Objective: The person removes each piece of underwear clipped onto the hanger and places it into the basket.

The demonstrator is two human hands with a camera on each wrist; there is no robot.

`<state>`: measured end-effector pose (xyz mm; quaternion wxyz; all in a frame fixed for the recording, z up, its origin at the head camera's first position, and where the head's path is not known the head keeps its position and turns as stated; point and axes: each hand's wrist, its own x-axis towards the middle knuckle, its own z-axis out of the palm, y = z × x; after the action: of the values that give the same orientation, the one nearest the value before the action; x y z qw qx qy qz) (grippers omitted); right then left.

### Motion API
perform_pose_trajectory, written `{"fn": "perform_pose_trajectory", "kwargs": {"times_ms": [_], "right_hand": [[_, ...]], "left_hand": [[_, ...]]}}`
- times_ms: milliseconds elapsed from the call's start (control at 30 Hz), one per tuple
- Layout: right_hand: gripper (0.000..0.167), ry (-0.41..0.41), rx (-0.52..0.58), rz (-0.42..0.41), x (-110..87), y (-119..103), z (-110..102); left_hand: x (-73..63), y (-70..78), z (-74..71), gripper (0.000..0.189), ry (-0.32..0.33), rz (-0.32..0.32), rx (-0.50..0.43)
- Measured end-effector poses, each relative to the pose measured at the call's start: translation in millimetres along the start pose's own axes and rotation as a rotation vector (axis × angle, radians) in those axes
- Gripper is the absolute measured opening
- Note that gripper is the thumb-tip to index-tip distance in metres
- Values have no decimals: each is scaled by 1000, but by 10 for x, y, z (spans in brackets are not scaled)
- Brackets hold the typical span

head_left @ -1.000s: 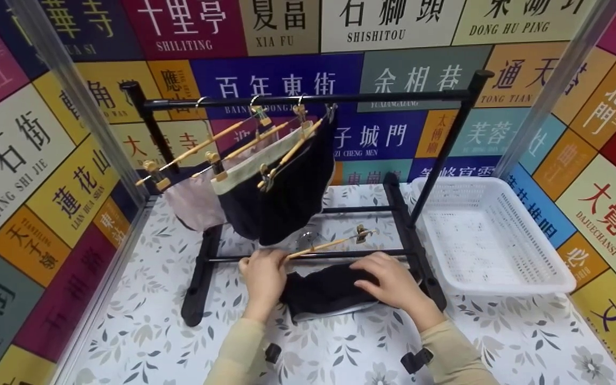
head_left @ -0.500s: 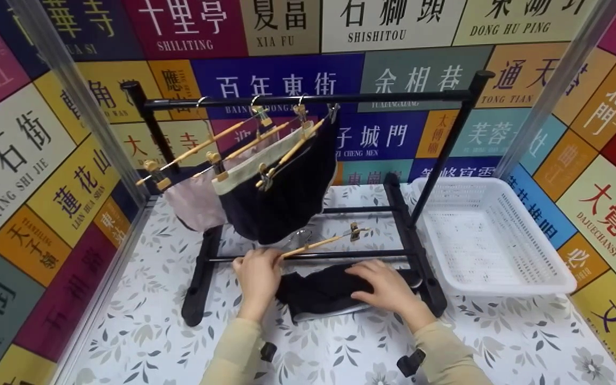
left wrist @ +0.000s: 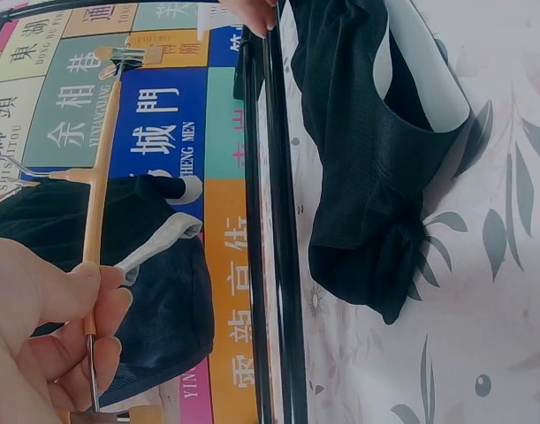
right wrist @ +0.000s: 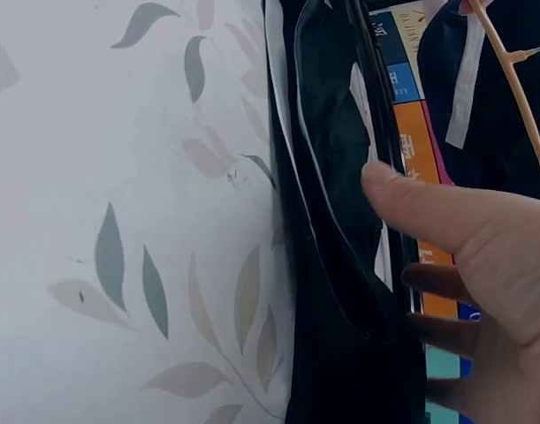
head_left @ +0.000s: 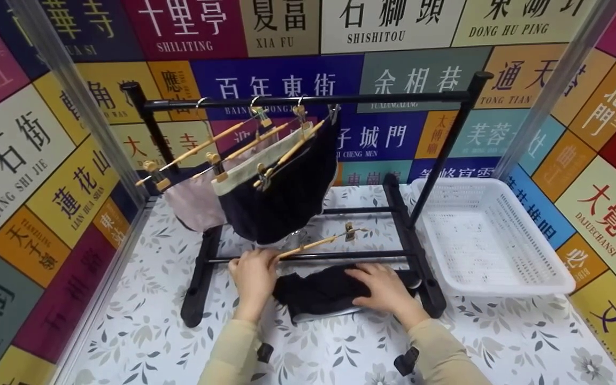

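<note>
My left hand point(head_left: 254, 275) grips a wooden clip hanger point(head_left: 316, 246) near one end and holds it above the rack's lower bar. The left wrist view shows its shaft point(left wrist: 102, 177) pinched between thumb and fingers, a metal-and-wood clip point(left wrist: 124, 58) at the far end. Below the bar, black underpants point(head_left: 313, 294) with a pale inside lie on the patterned tabletop. My right hand point(head_left: 383, 289) rests on their right part with loosely bent fingers. In the right wrist view its thumb point(right wrist: 402, 190) touches the cloth's edge; the cloth partly hides the other fingertips.
Over the table stands a black rack point(head_left: 383, 98). Several hangers hang on its left half, bearing dark underpants point(head_left: 297, 187) and a pale pink garment point(head_left: 193, 203). To the right sits a white plastic basket point(head_left: 492, 240). Printed panels point(head_left: 425, 32) wall in the table.
My left hand has shifted slightly left, taking the hanger with it. The right hand has moved a little left over the underpants, which stay nearly in place.
</note>
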<state>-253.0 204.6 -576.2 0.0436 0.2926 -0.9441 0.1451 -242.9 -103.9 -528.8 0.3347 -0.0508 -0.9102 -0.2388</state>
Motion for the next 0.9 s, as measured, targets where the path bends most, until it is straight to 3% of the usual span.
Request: {"fn": "perform_pose_trajectory", "kwargs": {"times_ms": [467,900], "right_hand": [[68,-108,44,130,-53,76,140],[65,-66,2,101,-23,78,193]], "left_hand": [[6,-17,2,6,-32,-14,20],[53,-32,3,6,-51,-38,14]]}}
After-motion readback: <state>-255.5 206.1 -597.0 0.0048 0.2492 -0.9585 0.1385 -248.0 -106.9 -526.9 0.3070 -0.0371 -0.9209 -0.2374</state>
